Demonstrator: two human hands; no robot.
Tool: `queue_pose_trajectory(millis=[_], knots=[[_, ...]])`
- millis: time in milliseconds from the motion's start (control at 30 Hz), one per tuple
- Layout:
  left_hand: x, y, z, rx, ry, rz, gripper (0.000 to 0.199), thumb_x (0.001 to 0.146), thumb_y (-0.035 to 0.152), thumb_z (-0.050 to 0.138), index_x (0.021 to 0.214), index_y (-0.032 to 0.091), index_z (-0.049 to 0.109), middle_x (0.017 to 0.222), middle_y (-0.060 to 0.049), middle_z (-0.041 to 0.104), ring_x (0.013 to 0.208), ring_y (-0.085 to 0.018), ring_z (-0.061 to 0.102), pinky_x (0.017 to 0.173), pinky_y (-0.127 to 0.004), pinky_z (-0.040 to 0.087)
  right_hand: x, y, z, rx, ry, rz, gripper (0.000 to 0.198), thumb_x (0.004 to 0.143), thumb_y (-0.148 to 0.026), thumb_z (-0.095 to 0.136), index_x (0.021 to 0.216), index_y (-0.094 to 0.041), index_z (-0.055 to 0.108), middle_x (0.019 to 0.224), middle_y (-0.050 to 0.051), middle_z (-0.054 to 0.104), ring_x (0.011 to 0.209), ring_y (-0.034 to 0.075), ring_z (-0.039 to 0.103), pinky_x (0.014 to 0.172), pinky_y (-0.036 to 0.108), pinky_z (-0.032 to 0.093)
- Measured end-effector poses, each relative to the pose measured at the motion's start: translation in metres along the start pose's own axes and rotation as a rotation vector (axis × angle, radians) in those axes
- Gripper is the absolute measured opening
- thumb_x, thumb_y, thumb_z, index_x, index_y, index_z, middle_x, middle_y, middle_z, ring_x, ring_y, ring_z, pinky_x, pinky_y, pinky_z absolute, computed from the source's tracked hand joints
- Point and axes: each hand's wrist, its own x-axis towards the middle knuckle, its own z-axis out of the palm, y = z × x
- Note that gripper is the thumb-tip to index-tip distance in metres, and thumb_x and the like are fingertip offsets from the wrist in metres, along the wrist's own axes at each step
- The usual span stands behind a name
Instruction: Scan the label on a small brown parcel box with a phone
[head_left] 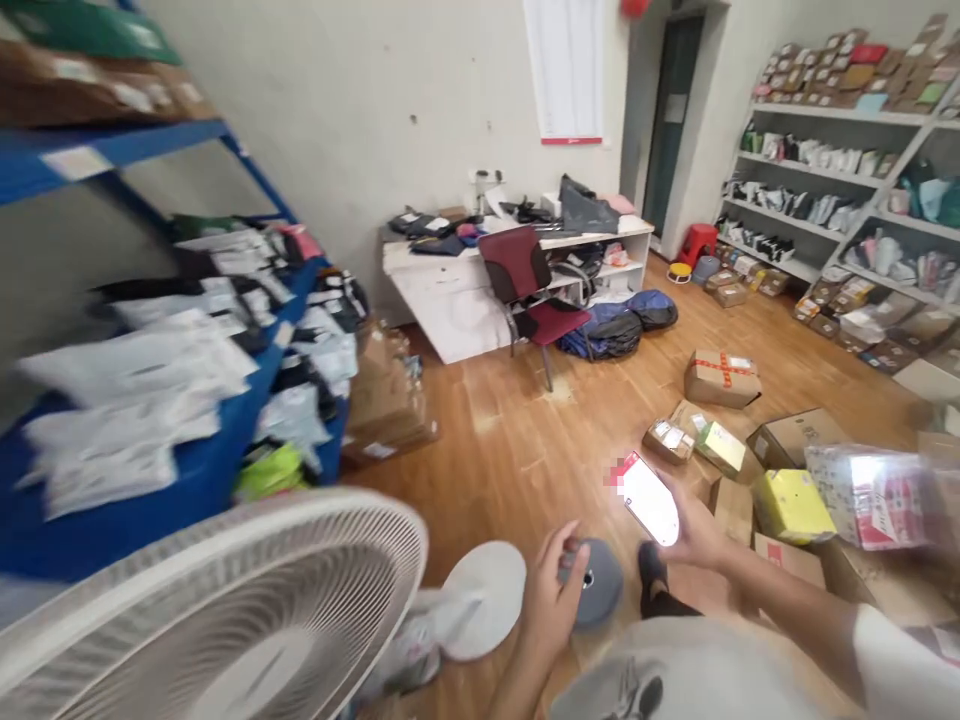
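Grey tape roll (596,582) sits in the left hand's (551,598) grip, the right hand (694,530) clasps a phone (649,499) above cardboard boxes (721,378).

White fan (225,600) low left; blue shelf (187,480) stacked with parcels; maroon chair (529,285) at white bench (450,290); cardboard boxes (721,378) on wooden floor (510,440).
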Motion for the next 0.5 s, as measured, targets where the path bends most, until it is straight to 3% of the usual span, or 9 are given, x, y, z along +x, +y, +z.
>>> queue_pose_trajectory(millis=[100,200,267,333,433,500], knots=[[0.101,0.033,0.104,-0.348,-0.155,-0.284,0.100,0.065,0.102,0.075,0.117,0.016,0.078,0.115,-0.022,0.082,0.108,-0.039,0.079,0.089,-0.046,0.063,0.044,0.026,-0.040,0.008,0.129,-0.008,0.116,0.067,-0.033,0.082,0.172,-0.012,0.039,0.157,0.026,0.066,0.138,0.043,0.068,0.117,0.054,0.056],[0.173,0.059,0.175,-0.556,-0.247,-0.414,0.116,0.049,0.109,0.076,0.116,0.014,0.076,0.113,-0.022,0.083,0.112,-0.041,0.078,0.090,-0.046,0.063,0.086,0.035,-0.055,0.110,0.240,0.028,0.121,0.066,-0.033,0.080,0.174,-0.011,0.030,0.159,0.026,0.064,0.136,0.042,0.069,0.115,0.053,0.059],[0.207,0.065,0.196,-0.574,-0.267,-0.429,0.116,0.049,0.108,0.080,0.118,0.015,0.075,0.111,-0.018,0.085,0.111,-0.039,0.078,0.091,-0.044,0.062,0.112,0.041,-0.063,0.178,0.274,0.058,0.124,0.065,-0.032,0.080,0.175,-0.011,0.027,0.158,0.026,0.064,0.134,0.041,0.070,0.113,0.053,0.060],[0.235,0.058,0.204,-0.537,-0.333,-0.446,0.112,0.050,0.103,0.088,0.120,0.016,0.074,0.107,-0.015,0.085,0.104,-0.036,0.080,0.085,-0.041,0.062,0.134,0.050,-0.071,0.221,0.279,0.078,0.123,0.066,-0.030,0.077,0.176,-0.013,0.026,0.157,0.025,0.066,0.134,0.041,0.070,0.112,0.052,0.060],[0.279,0.029,0.211,-0.465,-0.469,-0.484,0.106,0.057,0.090,0.097,0.129,0.017,0.071,0.110,-0.015,0.085,0.105,-0.037,0.082,0.082,-0.041,0.064,0.169,0.066,-0.079,0.234,0.248,0.141,0.126,0.063,-0.027,0.077,0.177,-0.016,0.027,0.159,0.024,0.065,0.135,0.043,0.071,0.112,0.053,0.061],[0.317,0.004,0.220,-0.413,-0.455,-0.517,0.106,0.055,0.088,0.099,0.131,0.020,0.070,0.116,-0.017,0.085,0.113,-0.042,0.081,0.088,-0.046,0.067,0.199,0.079,-0.079,0.238,0.221,0.182,0.130,0.059,-0.027,0.079,0.179,-0.017,0.028,0.161,0.024,0.064,0.138,0.046,0.069,0.114,0.055,0.060]])
